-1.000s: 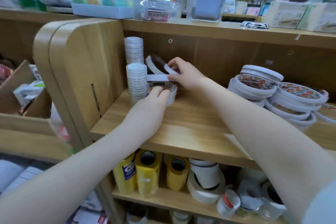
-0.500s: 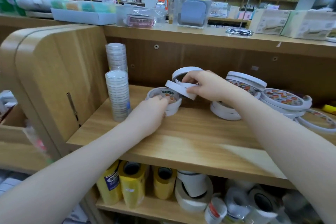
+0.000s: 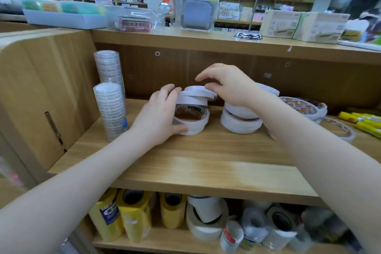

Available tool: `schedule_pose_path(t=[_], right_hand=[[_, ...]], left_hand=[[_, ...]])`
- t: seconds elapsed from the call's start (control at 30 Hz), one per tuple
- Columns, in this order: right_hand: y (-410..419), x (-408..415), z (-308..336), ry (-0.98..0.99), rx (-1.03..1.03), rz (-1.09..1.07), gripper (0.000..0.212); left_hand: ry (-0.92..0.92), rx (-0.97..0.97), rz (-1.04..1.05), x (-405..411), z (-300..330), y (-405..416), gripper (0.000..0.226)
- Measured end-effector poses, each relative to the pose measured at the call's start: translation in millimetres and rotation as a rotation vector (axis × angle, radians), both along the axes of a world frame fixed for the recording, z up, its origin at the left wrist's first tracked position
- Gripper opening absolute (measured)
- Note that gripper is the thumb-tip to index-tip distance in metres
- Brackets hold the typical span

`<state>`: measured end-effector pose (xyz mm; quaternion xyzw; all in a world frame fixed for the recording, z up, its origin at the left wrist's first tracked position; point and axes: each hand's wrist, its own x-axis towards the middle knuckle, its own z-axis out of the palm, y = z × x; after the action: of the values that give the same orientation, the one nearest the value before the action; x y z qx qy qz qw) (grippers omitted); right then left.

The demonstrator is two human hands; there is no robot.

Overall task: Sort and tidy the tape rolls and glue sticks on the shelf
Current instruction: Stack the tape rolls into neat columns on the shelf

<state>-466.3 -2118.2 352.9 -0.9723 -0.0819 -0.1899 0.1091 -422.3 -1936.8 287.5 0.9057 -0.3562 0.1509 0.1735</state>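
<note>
On the shelf [image 3: 206, 163] we have two clear-tape columns [image 3: 109, 107] standing at nine o'clock. A white stack [image 3: 192, 113] is half built: our left hand [image 3: 158, 115] cups it, our right hand [image 3: 228, 84] lies loose-fingered on top, seemingly gripping nothing. Unsorted rolls [image 3: 303, 107] and glue sticks [image 3: 362, 121] wait at three o'clock.

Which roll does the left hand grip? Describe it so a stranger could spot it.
On the middle wooden shelf, right of the two clear tape columns, stands a small pile. The left hand grips its bottom roll: white, with a printed label, unlike the plain white rolls above.

thin tape rolls [image 3: 195, 94] now stacked, right hand [image 3: 228, 86] lifted
</note>
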Motion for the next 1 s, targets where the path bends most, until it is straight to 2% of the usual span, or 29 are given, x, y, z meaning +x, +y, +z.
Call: schedule_pose_path(t=[0.17,0.33,0.4,0.5,0.57,0.63,0.77,0.87,1.0], right_hand=[[-22.3,-48.2,12.5,-0.098,0.086,-0.004,0.028],[-82.3,-99.3,3.8,-0.152,0.123,-0.222,0.022],[-102.6,-114.3,-4.5,-0.032,0.078,-0.286,0.015],[-126.7,-122.0,-24.1,0.243,-0.047,-0.386,0.035],[-136.1,-123.4,-33.2,0.302,-0.055,-0.441,0.039],[-144.9,-124.4,-35.5,0.285,0.022,-0.426,0.033],[-157.5,-130.8,-29.9,0.198,0.353,-0.313,0.012],[-168.5,-134.8,-29.4,0.195,0.574,-0.23,0.01],[-178.9,-136.8,-27.9,0.272,0.627,-0.118,0.014]], left_hand=[[-0.109,0.058,-0.044,-3.1,-4.8,-21.1,0.08],[-0.253,-0.176,-0.348,-18.0,-1.9,-42.4,0.053],[-0.297,-0.215,-0.437,-25.7,0.5,-56.3,0.043],[-0.325,-0.185,-0.529,-38.9,1.3,-80.1,0.033],[-0.361,-0.164,-0.567,-45.1,-0.7,-94.6,0.032],[-0.381,-0.177,-0.582,-50.0,-0.9,-107.0,0.029],[-0.471,-0.246,-0.539,-56.0,2.3,-124.5,0.021],[-0.549,-0.252,-0.525,-63.6,5.9,-135.2,0.021],[-0.541,-0.16,-0.491,-78.5,8.2,-154.6,0.035]])
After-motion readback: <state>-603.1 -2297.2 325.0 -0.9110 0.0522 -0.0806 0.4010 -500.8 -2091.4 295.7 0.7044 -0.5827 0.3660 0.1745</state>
